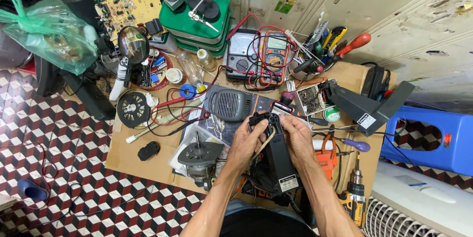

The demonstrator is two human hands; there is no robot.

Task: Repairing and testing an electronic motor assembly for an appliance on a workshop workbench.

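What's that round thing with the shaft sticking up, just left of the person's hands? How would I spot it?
Start at the cardboard sheet spread over the chequered floor. At its near edge, just beside the left hand, stands a small electric motor. It is the only grey round metal body with a thin shaft pointing straight up; the nearby black oval piece lies flat.

Black plastic housing (278,156) between left hand (245,143) and right hand (299,141), above cardboard (128,156).
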